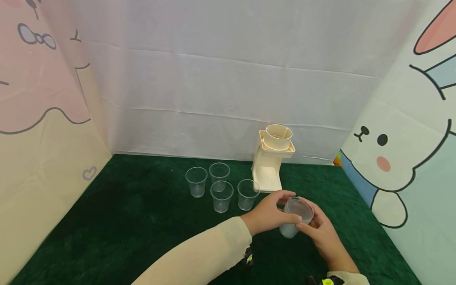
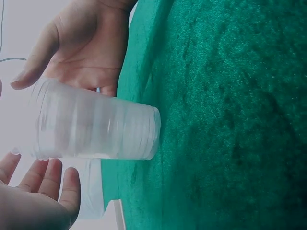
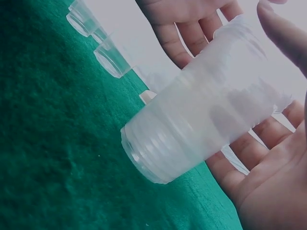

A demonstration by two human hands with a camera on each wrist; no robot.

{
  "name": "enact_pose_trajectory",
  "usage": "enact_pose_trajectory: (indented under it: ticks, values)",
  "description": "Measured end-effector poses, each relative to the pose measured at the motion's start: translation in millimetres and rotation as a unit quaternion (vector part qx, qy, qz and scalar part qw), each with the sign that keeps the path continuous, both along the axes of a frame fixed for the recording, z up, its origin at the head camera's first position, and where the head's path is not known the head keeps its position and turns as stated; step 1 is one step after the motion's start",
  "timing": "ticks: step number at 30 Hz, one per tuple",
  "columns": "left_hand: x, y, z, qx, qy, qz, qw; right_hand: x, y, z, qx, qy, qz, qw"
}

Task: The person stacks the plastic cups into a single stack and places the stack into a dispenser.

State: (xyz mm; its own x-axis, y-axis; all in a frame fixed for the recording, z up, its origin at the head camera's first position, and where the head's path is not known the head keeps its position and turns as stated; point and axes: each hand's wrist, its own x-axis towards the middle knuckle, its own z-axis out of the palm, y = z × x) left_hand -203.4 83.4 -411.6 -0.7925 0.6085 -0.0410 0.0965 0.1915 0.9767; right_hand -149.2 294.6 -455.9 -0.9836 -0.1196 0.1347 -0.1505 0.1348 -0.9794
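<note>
A stack of clear plastic cups [image 1: 289, 229] is held above the cloth at the right, its ridged, frosted-looking side filling much of the right wrist view. My left hand [image 1: 272, 211] holds the stack near its rim from the left, thumb across the front and fingers behind. From the right, my right hand [image 1: 322, 231] grips the rim too, its thumb meeting the left thumb. Nested walls show in the left wrist view on the cup stack [image 2: 100, 122]; how many cups are nested, I cannot tell.
Several single clear cups [image 1: 221, 196] stand upright left of the hands. Behind the hands is a cream plastic stand [image 1: 267, 178] with a round open top. Dark green cloth [image 1: 142, 221] covers the table, with white fabric [image 1: 213, 87] hanging behind and printed fabric at both sides.
</note>
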Motion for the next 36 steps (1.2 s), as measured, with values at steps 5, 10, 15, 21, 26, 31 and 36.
enact_pose_trajectory:
  ticks: [5,10,15,21,26,31,36]
  values:
    - [-0.1,-3.1,5.2,-0.004,0.008,0.017,0.9998,0.1,0.6,1.1,0.003,0.007,0.008,0.9999]
    - [-2.6,-10.0,14.4,-0.001,0.016,0.033,0.9993,-0.9,4.7,0.7,0.004,0.022,0.022,0.9995]
    - [-3.7,-21.6,24.4,0.004,0.023,0.038,0.9990,1.4,8.7,5.0,0.007,0.028,0.022,0.9994]
    - [-3.2,-38.7,36.5,0.018,0.019,0.034,0.9991,2.7,7.8,9.0,0.016,0.025,0.007,0.9995]
    - [-1.3,-52.5,43.7,0.019,0.022,0.014,0.9995,2.2,7.7,9.4,0.015,0.012,0.003,0.9998]
    - [1.0,-68.7,47.0,0.026,0.028,-0.029,0.9988,0.4,8.9,7.1,0.011,0.002,0.011,0.9999]
    - [3.2,-83.9,48.1,0.030,0.028,-0.063,0.9972,-0.4,9.4,7.2,0.012,-0.005,0.010,0.9999]
